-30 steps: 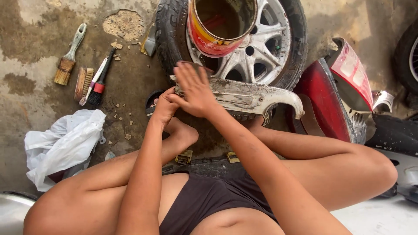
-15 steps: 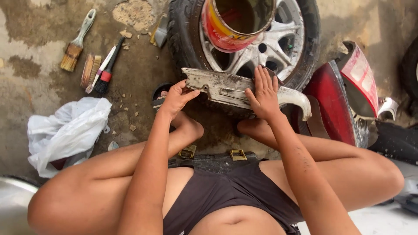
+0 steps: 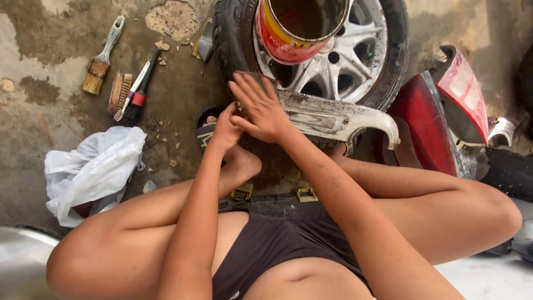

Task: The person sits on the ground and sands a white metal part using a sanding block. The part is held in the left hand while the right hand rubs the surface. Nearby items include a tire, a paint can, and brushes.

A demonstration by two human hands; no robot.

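A long, curved grey-white part, smeared with filler, lies across my legs against a tyre. My left hand grips the part's left end from below. My right hand lies flat on that same end, fingers spread, just above the left hand and partly covering it. Whether anything lies under the palm is hidden.
An open tin can sits in the tyre's alloy wheel. To the left on the concrete floor lie a paintbrush, a wire brush, a black brush and a white plastic bag. Red body panels lean at the right.
My right hand slid from the part's left end to its middle and is back at the left end. The left hand kept its grip.
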